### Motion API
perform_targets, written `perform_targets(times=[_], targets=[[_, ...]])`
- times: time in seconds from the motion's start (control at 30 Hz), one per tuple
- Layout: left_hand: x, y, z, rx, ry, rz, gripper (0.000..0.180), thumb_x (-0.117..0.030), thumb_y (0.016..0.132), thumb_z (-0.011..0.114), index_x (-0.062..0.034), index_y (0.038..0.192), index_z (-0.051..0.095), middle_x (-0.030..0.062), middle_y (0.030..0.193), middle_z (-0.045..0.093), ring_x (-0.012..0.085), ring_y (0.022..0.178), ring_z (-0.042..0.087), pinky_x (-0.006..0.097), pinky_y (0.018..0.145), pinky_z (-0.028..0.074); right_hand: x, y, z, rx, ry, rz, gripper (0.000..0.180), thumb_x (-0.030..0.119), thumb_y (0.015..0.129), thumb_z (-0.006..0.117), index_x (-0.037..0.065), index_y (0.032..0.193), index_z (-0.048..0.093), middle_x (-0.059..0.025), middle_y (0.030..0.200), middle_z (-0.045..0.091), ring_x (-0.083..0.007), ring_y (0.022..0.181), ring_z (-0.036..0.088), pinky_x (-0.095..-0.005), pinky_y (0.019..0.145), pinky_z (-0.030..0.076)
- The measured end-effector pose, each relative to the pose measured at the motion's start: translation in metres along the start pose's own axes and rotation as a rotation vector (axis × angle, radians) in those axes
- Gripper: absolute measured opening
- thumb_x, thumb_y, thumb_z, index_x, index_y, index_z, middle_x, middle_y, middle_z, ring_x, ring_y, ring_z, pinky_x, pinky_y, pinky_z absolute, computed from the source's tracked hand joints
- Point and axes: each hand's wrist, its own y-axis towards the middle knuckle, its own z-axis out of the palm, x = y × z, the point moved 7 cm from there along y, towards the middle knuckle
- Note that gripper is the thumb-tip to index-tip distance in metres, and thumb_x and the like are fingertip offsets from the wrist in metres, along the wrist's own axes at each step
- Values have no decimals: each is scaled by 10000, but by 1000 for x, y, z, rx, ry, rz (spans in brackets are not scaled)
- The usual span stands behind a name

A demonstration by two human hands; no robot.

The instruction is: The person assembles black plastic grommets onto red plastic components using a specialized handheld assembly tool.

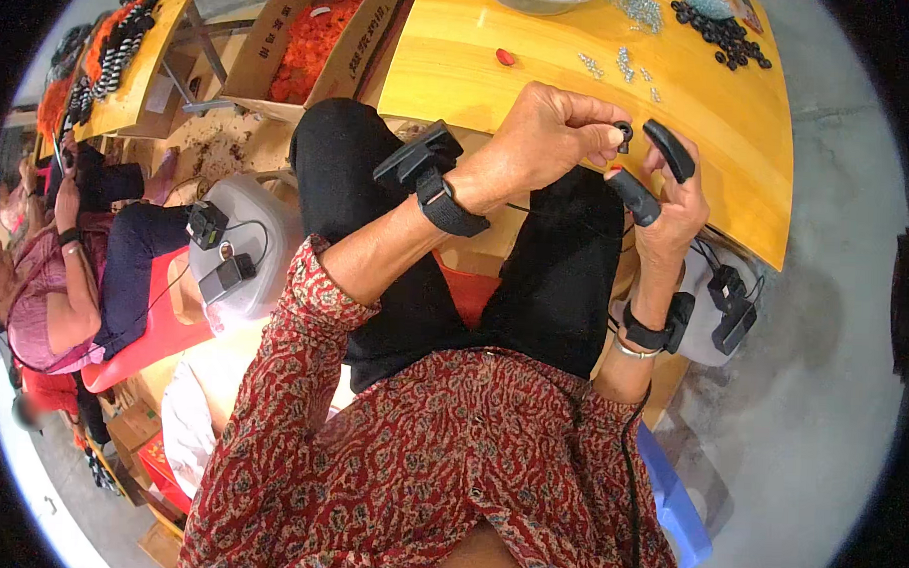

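1. The yellow desk [452, 69] reached across the top of the view, its near edge slanting past the person's knees.
2. A carton [257, 62] stood just left of the desk, holding a heap of orange-red pieces [315, 54].
3. A grey bowl [529, 2], cut off by the upper edge of the view, sat on the desk with dark pieces in it.
4. Of the hands, the left hand [545, 132] was pinching a small black piece [623, 133] between thumb and forefinger.
5. The right hand [681, 202] was just beside it, thumb and forefinger held apart with a gap between their tips.
6. A pile of black pieces [723, 38] lay toward the desk's far right corner.
7. Black covers [669, 151] sat on the right forefinger and thumb; what the red spot at the thumb's tip was could not be told.
8. Silver bits [636, 8] lay between bowl and pile, with more scattered nearer the hands.
9. A single red piece [504, 56] rested alone on the desk, beyond the left hand.
10. The small black piece, in the left fingertips, showed against the desk near its edge.
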Motion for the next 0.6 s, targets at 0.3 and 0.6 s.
perform_targets(times=[0.3, 0.6], targets=[[-10, -4, 11, 135, 223, 77, 175, -54, 843, 637, -15, 1005, 689, 4, 752, 657, 38, 651, 545, 176, 595, 453, 0, 1, 5, 159, -49, 21, 450, 142, 663, 795, 37, 1069, 633, -12, 935, 550, -115, 772, 512, -230, 694, 454], [3, -1, 11, 163, 131, -36, 179, -56, 847, 627, -18, 1011, 687, 19, 791, 676, 47, 656, 561, 195, 633, 479, 4, -1, 5, 168, 17, 26, 424, 112, 659, 796, 13, 1042, 645, -15, 941, 566, -113, 820, 553, -228, 712, 485]])
